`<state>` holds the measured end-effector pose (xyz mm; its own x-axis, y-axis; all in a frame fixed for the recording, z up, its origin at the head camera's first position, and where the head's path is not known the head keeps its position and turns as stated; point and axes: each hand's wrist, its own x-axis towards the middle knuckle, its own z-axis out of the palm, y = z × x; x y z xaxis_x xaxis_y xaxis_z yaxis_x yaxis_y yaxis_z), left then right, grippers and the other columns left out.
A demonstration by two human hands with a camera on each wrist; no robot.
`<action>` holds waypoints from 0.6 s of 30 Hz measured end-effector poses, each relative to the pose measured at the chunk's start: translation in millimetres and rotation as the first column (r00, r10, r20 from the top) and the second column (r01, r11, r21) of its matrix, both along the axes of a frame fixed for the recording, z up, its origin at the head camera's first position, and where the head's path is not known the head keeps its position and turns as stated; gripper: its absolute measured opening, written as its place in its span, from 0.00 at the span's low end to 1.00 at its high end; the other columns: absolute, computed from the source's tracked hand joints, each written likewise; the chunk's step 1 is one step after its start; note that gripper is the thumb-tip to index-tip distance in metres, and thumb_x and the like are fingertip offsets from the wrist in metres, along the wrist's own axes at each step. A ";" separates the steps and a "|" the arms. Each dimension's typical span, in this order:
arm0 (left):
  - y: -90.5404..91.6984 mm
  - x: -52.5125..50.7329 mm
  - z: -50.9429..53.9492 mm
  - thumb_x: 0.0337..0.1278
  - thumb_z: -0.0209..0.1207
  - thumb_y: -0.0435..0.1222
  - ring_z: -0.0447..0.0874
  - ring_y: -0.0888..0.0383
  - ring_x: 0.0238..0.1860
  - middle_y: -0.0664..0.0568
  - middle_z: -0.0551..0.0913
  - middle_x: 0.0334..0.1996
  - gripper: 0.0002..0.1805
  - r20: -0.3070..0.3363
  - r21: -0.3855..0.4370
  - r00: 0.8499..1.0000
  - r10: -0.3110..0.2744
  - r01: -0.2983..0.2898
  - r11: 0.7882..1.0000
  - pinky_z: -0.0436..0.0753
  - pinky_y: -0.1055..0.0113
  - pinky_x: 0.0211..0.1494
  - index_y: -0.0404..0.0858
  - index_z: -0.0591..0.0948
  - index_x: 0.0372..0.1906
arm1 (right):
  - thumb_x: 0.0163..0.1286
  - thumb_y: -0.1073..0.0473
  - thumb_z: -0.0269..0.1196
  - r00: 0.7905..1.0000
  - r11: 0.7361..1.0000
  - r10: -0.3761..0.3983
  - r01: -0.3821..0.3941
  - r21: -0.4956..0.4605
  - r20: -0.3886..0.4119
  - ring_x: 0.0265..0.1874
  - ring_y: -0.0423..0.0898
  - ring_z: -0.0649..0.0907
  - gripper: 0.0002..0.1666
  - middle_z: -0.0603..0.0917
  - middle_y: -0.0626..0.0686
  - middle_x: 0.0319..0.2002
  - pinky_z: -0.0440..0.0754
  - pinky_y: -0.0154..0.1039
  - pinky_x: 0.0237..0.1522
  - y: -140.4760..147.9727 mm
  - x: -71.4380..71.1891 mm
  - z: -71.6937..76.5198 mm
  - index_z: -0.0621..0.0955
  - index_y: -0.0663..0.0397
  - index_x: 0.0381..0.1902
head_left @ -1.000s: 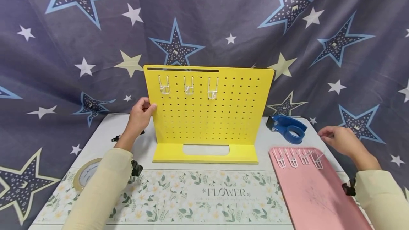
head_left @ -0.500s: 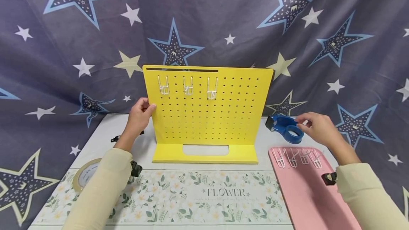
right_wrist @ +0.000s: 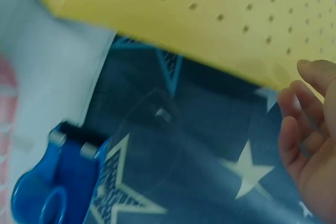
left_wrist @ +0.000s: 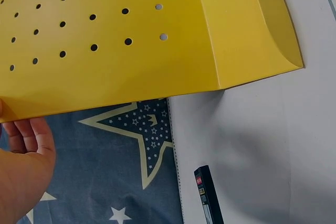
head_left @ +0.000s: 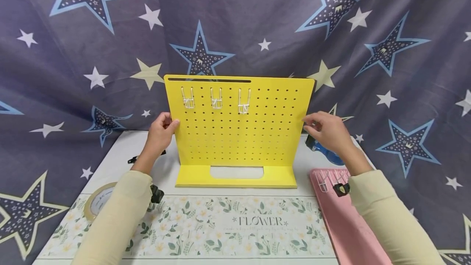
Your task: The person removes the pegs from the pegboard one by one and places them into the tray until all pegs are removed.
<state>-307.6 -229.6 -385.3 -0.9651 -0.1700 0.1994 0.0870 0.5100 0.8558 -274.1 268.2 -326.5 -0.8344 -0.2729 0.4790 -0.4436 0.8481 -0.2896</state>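
Note:
A yellow pegboard (head_left: 272, 134) stands upright on its bent base. Three white wire hooks (head_left: 244, 103) hang in a row on its upper part. My left hand (head_left: 159, 136) holds the board's left edge, thumb in front and fingers behind, as the left wrist view also shows. At the opposite edge is my right hand (head_left: 329, 130), its loosely bent fingertips at the rim. The right wrist view shows a gap between thumb and fingers, with no object in it. Whether those fingertips touch the board, I cannot tell.
A pink tray (head_left: 357, 224) with white wire hooks (head_left: 322, 182) lies at right, partly behind my right arm. Behind that hand sits a blue tape dispenser (right_wrist: 68, 177). Left are a tape roll (head_left: 90, 207) and a small black object (left_wrist: 208, 195). A star-patterned curtain (head_left: 235, 23) hangs behind.
My right hand has moved left from beyond the tray, past the blue tape dispenser, to the pegboard's right edge. My left hand keeps its hold on the left edge.

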 end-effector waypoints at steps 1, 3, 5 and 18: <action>0.2 -0.3 -0.2 0.77 0.54 0.47 0.74 0.54 0.43 0.49 0.74 0.43 0.17 0.000 0.001 1.000 0.004 -0.004 1.000 0.77 0.65 0.49 0.40 0.72 0.57 | 0.66 0.64 0.70 1.000 1.000 0.006 -0.006 -0.009 -0.014 0.33 0.51 0.83 0.10 0.87 0.56 0.39 0.83 0.48 0.39 -6.4 -1.3 2.0 0.87 0.55 0.46; 0.5 -0.5 -0.2 0.77 0.54 0.47 0.74 0.54 0.43 0.50 0.74 0.43 0.17 0.000 0.003 1.000 0.008 -0.008 1.000 0.77 0.65 0.48 0.40 0.72 0.57 | 0.66 0.64 0.70 0.999 1.000 0.007 -0.007 -0.027 -0.034 0.33 0.50 0.83 0.10 0.87 0.56 0.40 0.83 0.48 0.38 -18.6 -3.4 6.0 0.87 0.56 0.46; 0.6 -0.8 -0.5 0.77 0.54 0.46 0.74 0.54 0.43 0.50 0.74 0.43 0.16 -0.001 0.004 1.000 0.008 -0.008 1.000 0.77 0.65 0.48 0.40 0.72 0.57 | 0.66 0.64 0.70 0.999 0.999 0.008 -0.010 -0.046 -0.047 0.33 0.50 0.84 0.10 0.88 0.56 0.42 0.84 0.47 0.39 -30.3 -5.6 9.0 0.87 0.56 0.46; 1.0 1.3 0.4 0.77 0.53 0.46 0.74 0.52 0.44 0.47 0.74 0.44 0.18 -0.006 0.001 1.000 -0.005 0.005 1.000 0.76 0.63 0.50 0.39 0.72 0.59 | 0.67 0.59 0.71 0.992 0.996 0.022 -0.032 -0.078 -0.122 0.33 0.48 0.85 0.13 0.87 0.51 0.39 0.83 0.44 0.37 -93.0 -13.7 17.1 0.87 0.51 0.49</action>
<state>-306.3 -228.7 -384.9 -0.9647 -0.1652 0.2052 0.0949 0.5090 0.8555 -287.8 175.2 -309.4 -0.7619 -0.2514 0.5969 -0.5018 0.8119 -0.2985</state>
